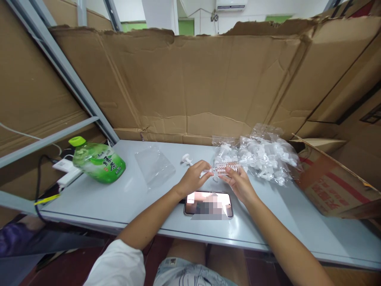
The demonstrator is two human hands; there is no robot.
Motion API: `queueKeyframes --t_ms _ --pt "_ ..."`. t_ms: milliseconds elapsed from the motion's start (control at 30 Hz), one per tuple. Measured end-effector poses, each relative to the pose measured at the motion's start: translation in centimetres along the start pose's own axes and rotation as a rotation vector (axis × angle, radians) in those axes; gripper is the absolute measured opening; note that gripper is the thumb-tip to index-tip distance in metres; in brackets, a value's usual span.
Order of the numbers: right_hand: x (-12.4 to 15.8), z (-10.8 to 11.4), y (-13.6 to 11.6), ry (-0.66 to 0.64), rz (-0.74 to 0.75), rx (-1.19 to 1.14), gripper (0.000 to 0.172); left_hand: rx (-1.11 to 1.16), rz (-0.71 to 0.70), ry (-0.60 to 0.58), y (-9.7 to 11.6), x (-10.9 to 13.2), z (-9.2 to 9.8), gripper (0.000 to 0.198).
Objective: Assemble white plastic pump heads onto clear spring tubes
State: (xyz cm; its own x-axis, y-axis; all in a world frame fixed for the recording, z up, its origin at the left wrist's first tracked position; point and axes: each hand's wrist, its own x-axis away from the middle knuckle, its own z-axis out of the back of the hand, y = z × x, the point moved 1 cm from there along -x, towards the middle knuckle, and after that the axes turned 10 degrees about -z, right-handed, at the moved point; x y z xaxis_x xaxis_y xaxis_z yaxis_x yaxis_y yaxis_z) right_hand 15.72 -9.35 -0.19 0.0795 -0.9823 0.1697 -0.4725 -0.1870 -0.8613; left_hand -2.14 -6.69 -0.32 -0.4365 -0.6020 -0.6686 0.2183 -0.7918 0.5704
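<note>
Ridged clear bottle (224, 168) is pinched by the right hand (239, 183), left hand (193, 176) grip unclear.

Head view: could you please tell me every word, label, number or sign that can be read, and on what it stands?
Green bottle: "茶", apparently; its other characters are too blurred to read.
Carton: red characters, too blurred to read.
Cardboard, top right: dark marks, cut off, unreadable.

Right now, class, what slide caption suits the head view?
Right hand holds a clear ribbed container, left hand at its end, near bagged white parts and a phone.
</note>
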Motion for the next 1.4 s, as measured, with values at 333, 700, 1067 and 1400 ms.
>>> queueKeyframes --t_ms 333,700,1067,1400 --pt "0.06 -0.14 -0.19 0.008 0.021 0.02 0.029 0.707 0.576 -0.001 0.26 -0.55 -0.55 0.042" --pt "-0.16 0.07 0.21 0.035 0.015 0.016 0.029 -0.012 -0.093 -0.008 -0.22 0.19 -0.19 0.012" --pt "0.04 -0.07 0.09 0.04 0.034 0.055 0.031 0.391 0.311 -0.011 -0.03 -0.1 -0.4 0.028" --pt "0.01 0.06 -0.04 0.024 0.049 0.043 0.029 0.699 0.491 0.011 0.32 -0.14 -0.76 0.037"
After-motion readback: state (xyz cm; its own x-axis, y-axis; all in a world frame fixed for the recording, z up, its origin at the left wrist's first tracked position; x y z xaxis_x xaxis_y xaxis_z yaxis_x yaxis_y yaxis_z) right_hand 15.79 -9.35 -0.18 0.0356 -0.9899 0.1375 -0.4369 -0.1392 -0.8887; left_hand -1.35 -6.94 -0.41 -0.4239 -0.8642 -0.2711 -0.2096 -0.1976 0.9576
